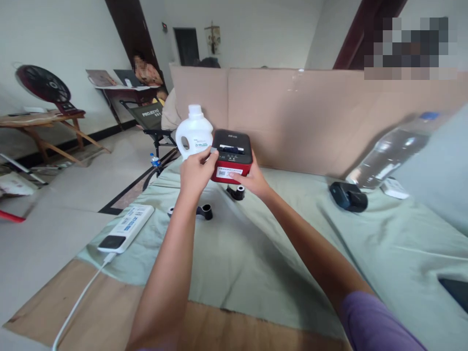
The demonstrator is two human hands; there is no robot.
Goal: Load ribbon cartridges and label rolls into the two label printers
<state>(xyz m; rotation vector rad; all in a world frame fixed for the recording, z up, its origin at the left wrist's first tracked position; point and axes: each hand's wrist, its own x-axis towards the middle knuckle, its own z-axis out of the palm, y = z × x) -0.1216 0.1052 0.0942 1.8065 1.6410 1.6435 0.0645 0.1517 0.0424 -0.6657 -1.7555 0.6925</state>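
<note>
Cloth [256,243] green, cardboard wall [310,112] | left hand [195,173] pinching label [213,151] | right hand [252,179] gripping printer [232,153]

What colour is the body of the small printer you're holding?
The printer is red below with a black top panel, seen clearly in the head view between both hands.

Table [109,317], wood top, mostly under a pale green cloth [256,263]. On the cloth: white power strip [126,228] at left edge, two black spools [204,211] [237,192] mid-table, black device [348,196] at right, clear bottle [391,151] lying tilted behind it.
</note>
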